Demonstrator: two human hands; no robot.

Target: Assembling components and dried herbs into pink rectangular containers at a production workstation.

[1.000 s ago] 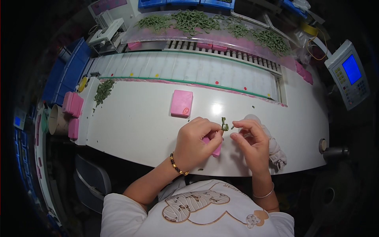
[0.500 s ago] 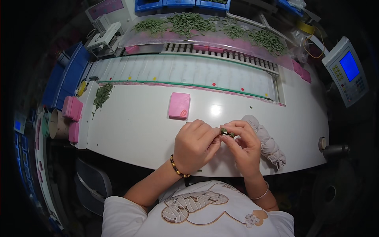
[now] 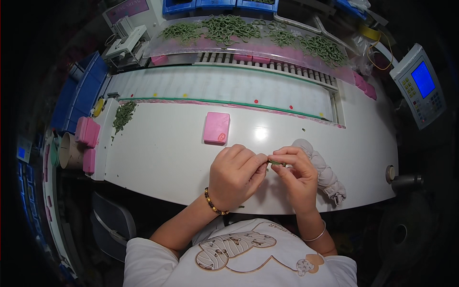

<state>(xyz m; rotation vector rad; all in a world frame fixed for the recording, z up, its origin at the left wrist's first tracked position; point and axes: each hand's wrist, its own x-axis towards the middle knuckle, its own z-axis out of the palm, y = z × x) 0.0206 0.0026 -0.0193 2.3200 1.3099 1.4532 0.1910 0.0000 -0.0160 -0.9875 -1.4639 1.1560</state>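
My left hand and my right hand meet above the near part of the white table. Between the fingertips of both is a small dark-green piece, partly hidden; its full shape cannot be made out. The left fingers are curled in, with thumb and forefinger pinching one end. The right thumb and fingers grip the other end. A pink block with a red mark lies just beyond my left hand. Right of my right hand is a grey gathered cloth roll.
Past the table runs a white conveyor belt with a green edge. Behind it, a clear tray bears heaps of green rings. Green scraps lie at the left near pink blocks. A keypad unit stands at right.
The green piece has turned between my fingertips and now looks thinner. My right fingers have shifted slightly. The coloured dots along the belt have moved a little to the left.
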